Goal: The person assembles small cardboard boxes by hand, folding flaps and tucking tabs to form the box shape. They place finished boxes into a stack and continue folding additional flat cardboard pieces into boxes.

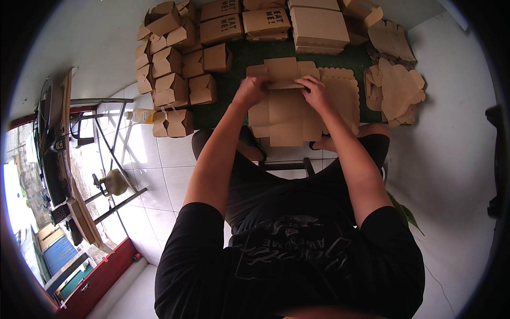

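A brown cardboard box blank (287, 117) lies in front of me, partly over the near edge of a green table. Its flaps spread out flat, and one panel across the middle is raised along a crease. My left hand (251, 91) is closed on the left end of that fold. At its right end, my right hand (314, 91) pinches the board with bent fingers. Under the blank, to the right, lies another flat cardboard piece (342, 98) with a scalloped edge.
Several small folded boxes (171, 89) are stacked at the left, near a bottle (141, 116) with yellow contents. Larger printed boxes (222, 27) and a pile of flat cartons (319, 26) stand at the back. Loose cut blanks (396, 93) lie at the right on the green tabletop (255, 50).
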Available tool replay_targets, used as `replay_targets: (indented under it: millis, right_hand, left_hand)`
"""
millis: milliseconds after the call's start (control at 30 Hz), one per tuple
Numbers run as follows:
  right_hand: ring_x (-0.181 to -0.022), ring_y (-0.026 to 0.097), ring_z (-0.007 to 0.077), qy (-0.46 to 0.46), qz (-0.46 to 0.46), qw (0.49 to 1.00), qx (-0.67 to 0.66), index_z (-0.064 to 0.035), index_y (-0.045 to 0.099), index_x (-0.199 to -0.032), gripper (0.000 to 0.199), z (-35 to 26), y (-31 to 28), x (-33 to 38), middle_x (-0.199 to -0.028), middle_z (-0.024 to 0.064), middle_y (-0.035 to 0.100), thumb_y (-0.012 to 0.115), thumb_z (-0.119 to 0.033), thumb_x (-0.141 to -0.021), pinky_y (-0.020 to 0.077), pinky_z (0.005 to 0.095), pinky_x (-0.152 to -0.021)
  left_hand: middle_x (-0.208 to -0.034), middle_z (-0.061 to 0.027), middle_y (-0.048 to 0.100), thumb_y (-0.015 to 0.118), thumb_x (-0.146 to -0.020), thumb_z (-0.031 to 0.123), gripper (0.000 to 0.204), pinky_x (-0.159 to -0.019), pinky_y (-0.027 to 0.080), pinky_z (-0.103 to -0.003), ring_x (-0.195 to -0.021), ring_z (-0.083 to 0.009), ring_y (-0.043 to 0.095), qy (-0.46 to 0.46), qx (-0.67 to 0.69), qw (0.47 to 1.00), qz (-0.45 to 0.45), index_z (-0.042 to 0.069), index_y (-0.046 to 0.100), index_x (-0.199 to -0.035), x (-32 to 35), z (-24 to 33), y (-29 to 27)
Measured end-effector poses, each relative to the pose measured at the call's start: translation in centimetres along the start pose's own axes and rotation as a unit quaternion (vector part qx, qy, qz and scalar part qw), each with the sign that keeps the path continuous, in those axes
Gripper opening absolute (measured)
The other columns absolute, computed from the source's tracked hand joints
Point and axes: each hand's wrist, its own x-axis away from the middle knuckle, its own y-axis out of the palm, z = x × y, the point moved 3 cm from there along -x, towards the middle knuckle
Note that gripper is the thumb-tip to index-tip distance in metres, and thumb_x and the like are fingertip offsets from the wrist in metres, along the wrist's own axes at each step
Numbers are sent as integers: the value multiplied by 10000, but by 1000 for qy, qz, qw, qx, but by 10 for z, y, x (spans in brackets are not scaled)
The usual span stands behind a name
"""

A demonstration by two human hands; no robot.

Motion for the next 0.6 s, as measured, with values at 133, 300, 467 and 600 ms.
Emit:
replay_targets:
  millis: [133, 300, 467, 600]
  right_hand:
    - [-1199, 750, 360, -20, -13, 998, 59, -127, 818, -1299, 472, -4, -1, 9, -1294, 91, 769, 730, 112, -902, 644, 464, -995]
    - [-1281, 716, 368, -58, -23, 995, 83, -106, 815, -1291, 439, -12, -6, 20, -1357, 113, 753, 660, 96, -933, 629, 467, -1048]
    - [-1259, 700, 393, -71, -5, 992, 100, -49, 792, -1267, 336, -25, -2, 14, -1365, 137, 746, 683, 32, -959, 602, 487, -1061]
    - [-1230, 691, 393, -49, -9, 990, 133, -86, 772, -1348, 362, -37, 5, 4, -1372, 130, 729, 724, -57, -990, 584, 498, -1056]
  left_hand:
    - [-1189, -165, 847, 843, -832, 80, 442, -1022, 653, -472, -1103, -387, 808, 76, -70, 994, 29, 137, 843, -1271, 3, 7, 1]
    - [-1257, -149, 825, 705, -837, -4, 505, -1077, 622, -481, -1212, -390, 763, 123, -155, 980, 12, 115, 792, -1320, 11, 14, 4]
    - [-1328, -131, 785, 656, -853, -48, 516, -1112, 601, -474, -1288, -383, 702, 132, -183, 974, -1, 88, 764, -1339, 18, 22, 7]
    - [-1319, -128, 779, 633, -863, -69, 511, -1096, 609, -478, -1252, -373, 704, 155, -177, 972, -3, 56, 755, -1343, 20, 21, 10]
